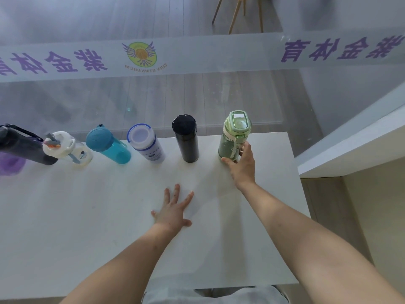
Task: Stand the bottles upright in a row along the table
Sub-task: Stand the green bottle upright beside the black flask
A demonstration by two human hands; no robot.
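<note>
A white tabletop [131, 238] runs up to a glass wall [197, 95] that carries a band of purple lettering and a round winged logo; through the glass I see grey floorboards and the wooden legs of a chair [238, 14].

Six bottles stand upright in a row along the far edge, all with their lids on. I take the black flask [186, 139] as my mark. Just to its right is the green bottle [234, 134], see-through green with a pale green lid; I cannot tell whether it holds anything. To the flask's left come a white bottle [145, 142] with a blue-rimmed lid, then a see-through blue bottle [107, 145], then a clear bottle [68, 150] with a white lid, and last a dark bottle [22, 145] with a strap. I cannot make out liquid in any of them.

The right hand [242, 165] reaches forward on a straight arm and grips the lower part of the green bottle, thumb against its near left side by the base, fingers curled round its right side. The left hand [173, 210] lies flat on the tabletop with fingers spread and holding nothing, nearer me than the black flask and well apart from it.
</note>
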